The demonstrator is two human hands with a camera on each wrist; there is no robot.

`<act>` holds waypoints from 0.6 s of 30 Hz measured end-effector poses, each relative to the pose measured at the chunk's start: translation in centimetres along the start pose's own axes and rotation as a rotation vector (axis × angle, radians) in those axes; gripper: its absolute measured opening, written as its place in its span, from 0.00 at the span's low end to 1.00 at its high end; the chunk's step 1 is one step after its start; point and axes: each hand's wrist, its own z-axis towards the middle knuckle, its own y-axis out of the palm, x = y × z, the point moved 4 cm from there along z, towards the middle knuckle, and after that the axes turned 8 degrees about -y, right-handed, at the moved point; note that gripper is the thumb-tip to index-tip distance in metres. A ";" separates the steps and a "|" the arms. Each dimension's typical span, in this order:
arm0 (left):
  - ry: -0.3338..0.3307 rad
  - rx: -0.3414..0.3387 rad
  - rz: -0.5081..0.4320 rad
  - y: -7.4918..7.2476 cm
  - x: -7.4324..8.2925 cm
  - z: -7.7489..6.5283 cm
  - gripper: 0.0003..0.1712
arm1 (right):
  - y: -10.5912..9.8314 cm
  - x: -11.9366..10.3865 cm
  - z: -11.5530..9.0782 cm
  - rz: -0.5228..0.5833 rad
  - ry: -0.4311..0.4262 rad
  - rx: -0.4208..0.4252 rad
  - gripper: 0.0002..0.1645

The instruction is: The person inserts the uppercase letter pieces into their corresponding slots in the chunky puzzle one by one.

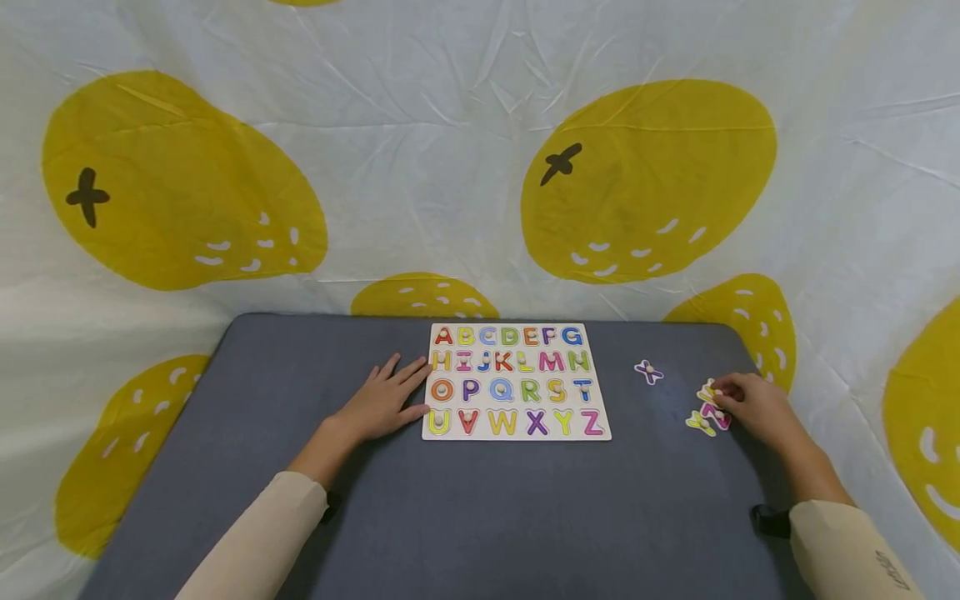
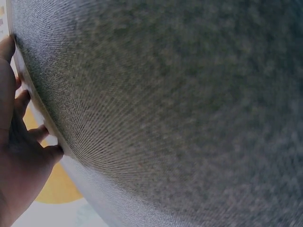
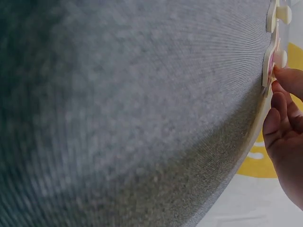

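Note:
A white wooden alphabet puzzle board (image 1: pixel 517 440) lies on the grey table. My left hand (image 1: pixel 382 400) rests on the table at the board's left edge, fingers spread, with fingertips touching that edge. At the right, my right hand (image 1: pixel 761 410) pinches a yellow letter piece (image 1: pixel 707 392) with thumb and fingers; its knob is hidden. Just under it lie a pink letter piece (image 1: pixel 716 417) and a yellow Y-shaped piece (image 1: pixel 701 423). In the right wrist view, the thumb is close beside a knobbed piece (image 3: pixel 267 66). A purple X piece (image 1: pixel 648 372) lies apart, nearer the board.
The grey table (image 1: pixel 517 517) ends at a back edge against a white cloth (image 1: pixel 420 183) printed with large yellow fruit. The cloth also hangs close along the right side, near my right hand. Most letters on the board carry small knobs; several in the bottom row show none.

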 end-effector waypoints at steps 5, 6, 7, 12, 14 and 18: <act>0.011 0.015 -0.007 -0.2 0.1 -0.2 0.45 | 0.1 -0.1 0.0 -0.001 0.025 0.019 0.13; 0.011 0.015 -0.008 -0.2 0.1 -0.2 0.45 | 0.1 -0.1 0.0 -0.002 0.027 0.024 0.13; 0.008 0.011 -0.012 -0.2 0.1 -0.2 0.46 | 0.0 -0.3 0.1 -0.002 0.027 0.030 0.12; -0.003 0.002 -0.004 0.1 0.0 -0.1 0.46 | -0.8 -1.7 0.5 -0.016 0.002 0.078 0.11; -0.002 0.004 0.000 0.1 0.0 0.0 0.46 | -1.2 -2.5 0.7 -0.027 -0.020 0.099 0.10; -0.002 0.008 -0.001 0.2 -0.1 0.0 0.46 | -1.6 -4.5 1.3 -0.049 -0.070 0.113 0.09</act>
